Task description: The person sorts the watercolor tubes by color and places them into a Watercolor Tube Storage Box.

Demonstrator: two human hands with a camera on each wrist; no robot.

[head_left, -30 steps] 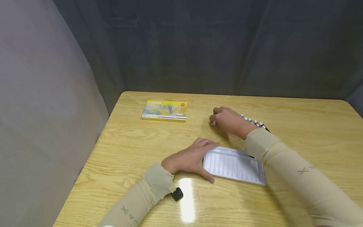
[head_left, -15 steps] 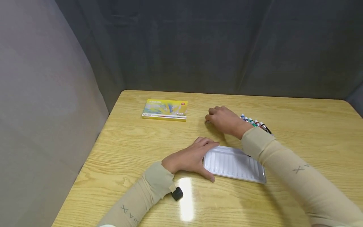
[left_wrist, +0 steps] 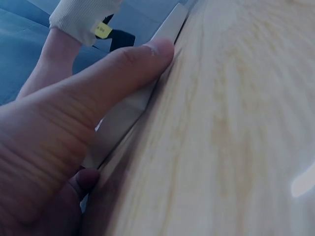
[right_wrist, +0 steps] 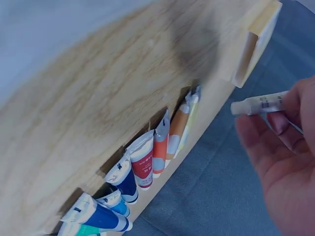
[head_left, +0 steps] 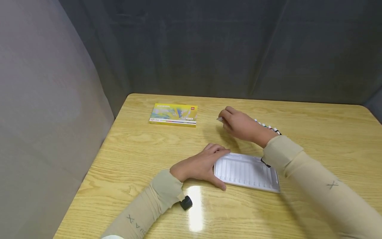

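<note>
My left hand (head_left: 201,166) holds the left end of a white plastic tray (head_left: 246,172) with several narrow slots, thumb along the front edge and fingers at the back. The left wrist view shows that thumb against the tray's side wall (left_wrist: 120,125). Beyond the tray, my right hand (head_left: 243,126) pinches a small white paint tube (right_wrist: 258,103) between thumb and fingers, raised off the table. Several coloured paint tubes lie in a row beside that hand, among them a red tube (right_wrist: 143,164) and a dark blue one (right_wrist: 125,184); the head view shows only some of their ends (head_left: 270,127).
A flat yellow paint box (head_left: 173,115) lies at the back left of the wooden table (head_left: 134,156). Behind the table's far edge hangs a dark curtain (head_left: 191,49), and a pale grey partition (head_left: 44,99) stands on the left.
My right hand shifts a little left with the white paint tube, then lifts it slightly away from the table. The left hand keeps its place on the tray.
</note>
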